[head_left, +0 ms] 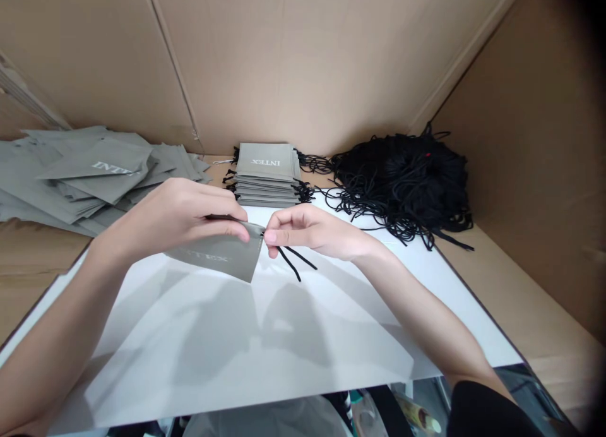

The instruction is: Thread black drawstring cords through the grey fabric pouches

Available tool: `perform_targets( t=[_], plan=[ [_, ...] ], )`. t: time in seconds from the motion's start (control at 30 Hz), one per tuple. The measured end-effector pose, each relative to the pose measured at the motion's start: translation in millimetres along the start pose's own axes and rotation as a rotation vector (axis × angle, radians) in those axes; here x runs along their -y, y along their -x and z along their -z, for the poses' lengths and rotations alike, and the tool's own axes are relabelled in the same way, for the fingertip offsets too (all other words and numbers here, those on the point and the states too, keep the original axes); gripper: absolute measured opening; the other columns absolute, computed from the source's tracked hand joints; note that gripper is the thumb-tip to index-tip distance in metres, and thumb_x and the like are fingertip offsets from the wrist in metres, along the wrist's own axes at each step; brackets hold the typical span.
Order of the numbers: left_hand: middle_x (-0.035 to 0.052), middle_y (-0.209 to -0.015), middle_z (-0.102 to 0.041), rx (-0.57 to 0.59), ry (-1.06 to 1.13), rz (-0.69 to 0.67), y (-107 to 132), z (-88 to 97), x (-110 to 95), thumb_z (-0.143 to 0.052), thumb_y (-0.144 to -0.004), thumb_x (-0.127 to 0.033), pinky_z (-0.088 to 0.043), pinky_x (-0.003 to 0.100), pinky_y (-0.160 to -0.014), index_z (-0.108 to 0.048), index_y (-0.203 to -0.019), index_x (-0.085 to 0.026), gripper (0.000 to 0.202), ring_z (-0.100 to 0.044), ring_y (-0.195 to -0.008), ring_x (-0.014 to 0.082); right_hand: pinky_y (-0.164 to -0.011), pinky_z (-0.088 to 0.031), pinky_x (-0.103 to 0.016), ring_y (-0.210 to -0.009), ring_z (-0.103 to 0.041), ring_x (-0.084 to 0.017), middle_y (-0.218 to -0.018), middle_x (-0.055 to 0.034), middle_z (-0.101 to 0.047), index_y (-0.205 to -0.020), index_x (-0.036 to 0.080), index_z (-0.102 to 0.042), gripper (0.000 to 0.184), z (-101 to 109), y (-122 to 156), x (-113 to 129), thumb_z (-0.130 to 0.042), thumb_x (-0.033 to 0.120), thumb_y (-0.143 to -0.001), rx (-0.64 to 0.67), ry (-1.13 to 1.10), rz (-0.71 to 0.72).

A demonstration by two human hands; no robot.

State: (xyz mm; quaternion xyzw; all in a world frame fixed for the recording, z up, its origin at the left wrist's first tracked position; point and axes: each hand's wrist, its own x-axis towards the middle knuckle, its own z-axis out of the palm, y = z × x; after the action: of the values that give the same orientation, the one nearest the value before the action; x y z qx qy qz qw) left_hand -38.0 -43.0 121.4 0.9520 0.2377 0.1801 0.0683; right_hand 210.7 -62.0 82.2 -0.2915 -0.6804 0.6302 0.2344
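Note:
My left hand (182,216) is closed on a grey fabric pouch (222,256) with pale lettering, held above the white board (293,342). My right hand (312,230) pinches a black cord (294,260) right at the pouch's upper right corner. The cord's two ends hang down to the right of the pouch. Both hands sit close together at the centre of the view.
A neat stack of grey pouches with cords (267,175) stands behind the hands. A loose heap of flat grey pouches (89,175) lies at the left. A tangled pile of black cords (402,181) fills the back right. Cardboard walls (303,58) enclose the space.

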Motion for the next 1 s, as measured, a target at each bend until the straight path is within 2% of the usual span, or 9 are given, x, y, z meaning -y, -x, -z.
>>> perform_targets(
  t=[0.1,0.27,0.43,0.57,0.8,1.0],
  plan=[
    [-0.0025,-0.08,-0.068,0.006,-0.003,0.011,0.8,3.2,0.3,-0.061,-0.096,-0.04,-0.037,0.022,-0.063,-0.068,-0.088,-0.022,0.021,-0.051,-0.064,0.0091,-0.064,-0.036,-0.026,-0.068,-0.053,-0.012,-0.074,-0.0005,-0.069,-0.084,0.016,-0.069,0.03,4.0,1.8,-2.7,-0.072,0.046,-0.084,0.008,-0.051,-0.036],
    [-0.0019,-0.077,-0.067,-0.039,-0.023,0.013,4.0,9.4,5.7,-0.063,-0.095,-0.04,-0.038,0.021,-0.063,-0.068,-0.086,-0.021,0.021,-0.052,-0.063,0.0096,-0.059,-0.032,-0.027,-0.063,-0.051,-0.012,-0.073,-0.0005,-0.072,-0.085,0.017,-0.072,0.026,12.2,6.1,-4.4,-0.075,0.043,-0.082,-0.023,0.008,-0.091],
    [-0.0022,-0.073,-0.067,-0.106,-0.036,0.018,8.0,14.8,10.9,-0.065,-0.093,-0.041,-0.038,0.021,-0.061,-0.069,-0.085,-0.022,0.021,-0.05,-0.061,0.0097,-0.072,-0.04,-0.028,-0.072,-0.059,-0.014,-0.072,-0.0003,-0.072,-0.082,0.018,-0.073,0.024,18.6,11.4,-3.1,-0.076,0.042,-0.08,-0.068,0.019,-0.097],
    [-0.0028,-0.075,-0.068,-0.119,-0.042,0.068,11.5,19.2,13.2,-0.066,-0.092,-0.044,-0.039,0.021,-0.061,-0.069,-0.085,-0.022,0.023,-0.05,-0.062,0.0093,-0.078,-0.041,-0.03,-0.076,-0.061,-0.015,-0.074,-0.0009,-0.073,-0.082,0.018,-0.073,0.024,23.5,14.8,-1.6,-0.076,0.042,-0.081,-0.098,0.025,-0.1],
    [-0.0028,-0.078,-0.071,-0.151,-0.062,0.098,16.0,22.0,20.0,-0.067,-0.091,-0.044,-0.039,0.021,-0.061,-0.071,-0.085,-0.023,0.022,-0.053,-0.064,0.0092,-0.074,-0.038,-0.029,-0.074,-0.059,-0.014,-0.073,-0.0007,-0.072,-0.081,0.018,-0.071,0.023,30.8,21.4,4.7,-0.076,0.041,-0.081,-0.146,0.074,-0.093],
    [-0.0035,-0.075,-0.068,-0.172,-0.064,0.099,16.7,23.4,21.4,-0.069,-0.09,-0.041,-0.037,0.019,-0.058,-0.071,-0.085,-0.021,0.021,-0.049,-0.061,0.0078,-0.07,-0.039,-0.029,-0.071,-0.058,-0.014,-0.073,-0.0008,-0.071,-0.082,0.018,-0.069,0.024,36.0,26.0,8.5,-0.075,0.041,-0.082,-0.204,0.098,-0.109]
  ],
)
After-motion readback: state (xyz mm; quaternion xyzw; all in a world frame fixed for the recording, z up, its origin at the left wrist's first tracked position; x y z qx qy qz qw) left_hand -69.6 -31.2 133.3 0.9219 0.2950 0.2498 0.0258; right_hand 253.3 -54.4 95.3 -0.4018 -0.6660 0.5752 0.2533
